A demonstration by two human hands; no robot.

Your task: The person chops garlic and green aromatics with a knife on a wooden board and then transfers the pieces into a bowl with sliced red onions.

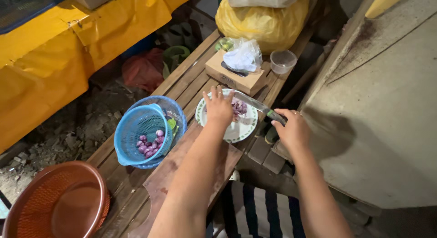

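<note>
My left hand (219, 108) rests palm down over a white plate (236, 131) with a green rim, fingers spread beside a small heap of cut purple shallots (239, 107). My right hand (291, 128) grips the dark handle of a knife (255, 103). Its long blade reaches left across the plate's far edge, above the cut pieces. The plate sits on a wooden slatted bench (184, 85), at the far end of a brown cutting board (175, 172).
A blue colander (136, 133) holding several whole shallots sits left of the plate. An orange-brown basket (59, 201) is at the near left. Behind the plate are a cardboard box (234, 76) with a plastic bag, a clear cup (282, 61) and a yellow sack (264, 21).
</note>
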